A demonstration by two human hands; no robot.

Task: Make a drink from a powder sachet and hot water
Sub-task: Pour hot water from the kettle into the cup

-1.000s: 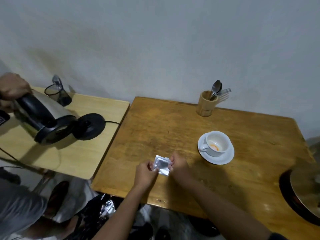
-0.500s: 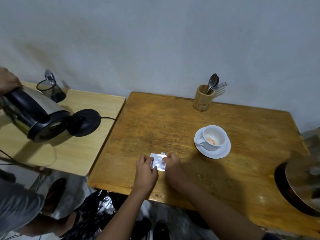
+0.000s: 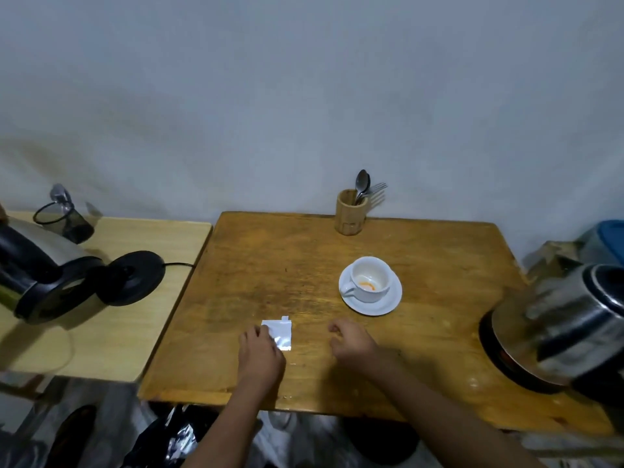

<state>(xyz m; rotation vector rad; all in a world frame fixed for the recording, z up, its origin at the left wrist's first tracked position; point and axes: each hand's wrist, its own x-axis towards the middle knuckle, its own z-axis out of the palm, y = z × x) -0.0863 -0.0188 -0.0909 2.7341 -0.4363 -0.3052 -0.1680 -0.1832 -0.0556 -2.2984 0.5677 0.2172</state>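
A silvery white sachet (image 3: 281,332) lies flat on the wooden table (image 3: 270,265) near its front edge. My left hand (image 3: 260,354) rests on the sachet's left corner, fingers touching it. My right hand (image 3: 351,339) hovers loosely curled to the right of the sachet, apart from it and holding nothing. A white cup (image 3: 369,279) with orange powder in its bottom stands on a white saucer (image 3: 388,307) beyond my right hand. A steel kettle (image 3: 570,329) sits on its base at the table's right edge.
A wooden holder (image 3: 350,214) with a spoon and fork stands at the back by the wall. On the pale side table (image 3: 111,332) at left, a second kettle (image 3: 37,271) is held tilted beside its black base (image 3: 135,276) and a dark glass (image 3: 64,221).
Both hands laid the sachet down flat on the table. My right hand has let go and moved off to the right. The kettle at left has shifted further left.
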